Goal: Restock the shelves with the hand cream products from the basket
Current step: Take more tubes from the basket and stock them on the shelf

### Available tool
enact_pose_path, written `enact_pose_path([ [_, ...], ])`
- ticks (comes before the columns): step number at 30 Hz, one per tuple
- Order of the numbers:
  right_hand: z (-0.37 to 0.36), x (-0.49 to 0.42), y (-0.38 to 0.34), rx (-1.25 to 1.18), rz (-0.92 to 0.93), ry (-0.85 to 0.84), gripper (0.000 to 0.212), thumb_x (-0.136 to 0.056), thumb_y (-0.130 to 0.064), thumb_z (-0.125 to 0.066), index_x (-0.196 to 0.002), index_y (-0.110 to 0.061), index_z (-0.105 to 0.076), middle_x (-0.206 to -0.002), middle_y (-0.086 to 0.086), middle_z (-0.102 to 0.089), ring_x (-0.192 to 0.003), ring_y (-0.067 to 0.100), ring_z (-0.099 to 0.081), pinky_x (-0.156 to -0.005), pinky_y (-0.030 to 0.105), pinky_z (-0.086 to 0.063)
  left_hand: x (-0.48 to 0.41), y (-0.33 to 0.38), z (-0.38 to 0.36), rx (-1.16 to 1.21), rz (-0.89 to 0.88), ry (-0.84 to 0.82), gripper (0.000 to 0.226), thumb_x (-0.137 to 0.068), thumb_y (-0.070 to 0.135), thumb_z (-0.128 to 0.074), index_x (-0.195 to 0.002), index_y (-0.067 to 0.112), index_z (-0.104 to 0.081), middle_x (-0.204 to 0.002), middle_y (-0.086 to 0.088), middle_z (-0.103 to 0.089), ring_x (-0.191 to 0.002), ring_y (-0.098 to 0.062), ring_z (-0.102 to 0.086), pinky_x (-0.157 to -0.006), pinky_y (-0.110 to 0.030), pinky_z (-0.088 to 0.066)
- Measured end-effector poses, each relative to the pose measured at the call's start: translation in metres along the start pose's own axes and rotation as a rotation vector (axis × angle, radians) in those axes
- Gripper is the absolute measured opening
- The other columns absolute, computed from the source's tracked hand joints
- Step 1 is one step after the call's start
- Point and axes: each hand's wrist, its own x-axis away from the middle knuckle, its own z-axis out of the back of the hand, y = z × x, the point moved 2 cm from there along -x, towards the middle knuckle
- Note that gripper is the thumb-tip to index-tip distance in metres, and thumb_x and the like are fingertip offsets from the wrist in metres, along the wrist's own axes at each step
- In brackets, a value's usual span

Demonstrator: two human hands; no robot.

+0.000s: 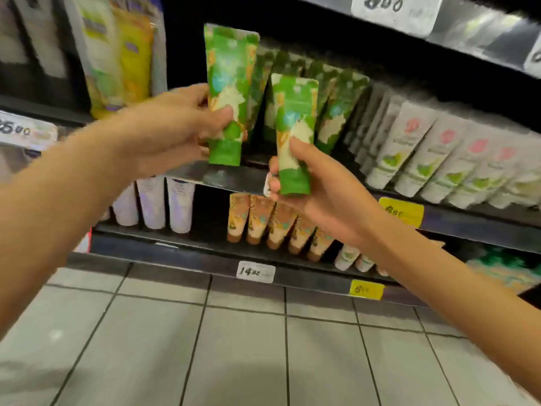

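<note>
Two at a time, hand cream is held before the middle shelf [228, 178] at frame centre. The left hand [175, 124] grips the taller green tube [229, 83]; right of it, the right hand [322, 186] holds a second green tube [294, 121]. Behind stands a matching green row [336, 106], white tubes [424, 159] farther right. Placing seems in hand; next, each tube likely needs standing cap-down in that row. Basket out of view.

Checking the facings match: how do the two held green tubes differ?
The left-hand tube is held higher, at the shelved green row's left end; the right-hand tube is lower, in front of that row. The left-hand tube looks longer than the right-hand tube. Both are upright, caps down, same green design.
</note>
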Motion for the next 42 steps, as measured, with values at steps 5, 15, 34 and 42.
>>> enact_pose_path([
  [5,0.042,-0.034,-0.006,0.136,0.082,0.191,0.01,-0.094,-0.022,-0.049,-0.102,-0.022,-0.055,-0.097,-0.006,-0.064,-0.085,0.004,-0.063,-0.072,0.02,-0.052,0.003,-0.02,0.004,0.235,-0.003,-0.031,0.027,-0.083,0.018,-0.055,-0.109,0.012,-0.054,-0.093,0.002,-0.069,-0.083,-0.004,-0.067,-0.065,-0.024,-0.056],
  [15,0.057,-0.097,0.002,0.659,0.364,0.375,0.033,-0.086,-0.021,-0.063,-0.117,-0.016,-0.054,-0.093,-0.013,-0.057,-0.084,0.002,-0.053,-0.062,-0.002,-0.04,-0.007,-0.016,0.022,0.163,-0.009,0.121,0.022,-0.091,0.008,-0.051,-0.103,0.025,-0.057,-0.103,0.0,-0.066,-0.091,-0.011,-0.068,-0.068,-0.027,-0.057],
  [34,0.062,-0.097,0.006,0.816,0.375,0.497,0.032,-0.075,-0.017,-0.074,-0.095,-0.004,-0.054,-0.066,-0.004,-0.047,-0.073,0.016,-0.049,-0.07,0.022,-0.041,-0.011,-0.004,0.0,0.112,0.077,0.172,0.037,-0.092,0.008,-0.05,-0.129,0.013,-0.045,-0.114,-0.006,-0.06,-0.097,-0.015,-0.063,-0.068,-0.025,-0.056],
  [42,0.06,-0.096,0.007,0.863,0.386,0.566,0.03,-0.074,-0.013,-0.075,-0.096,0.0,-0.059,-0.081,0.009,-0.054,-0.076,0.016,-0.051,-0.058,0.013,-0.037,-0.009,-0.006,0.014,0.13,0.094,0.206,0.028,-0.092,0.007,-0.05,-0.119,0.013,-0.05,-0.107,-0.002,-0.063,-0.098,-0.015,-0.062,-0.078,-0.032,-0.052],
])
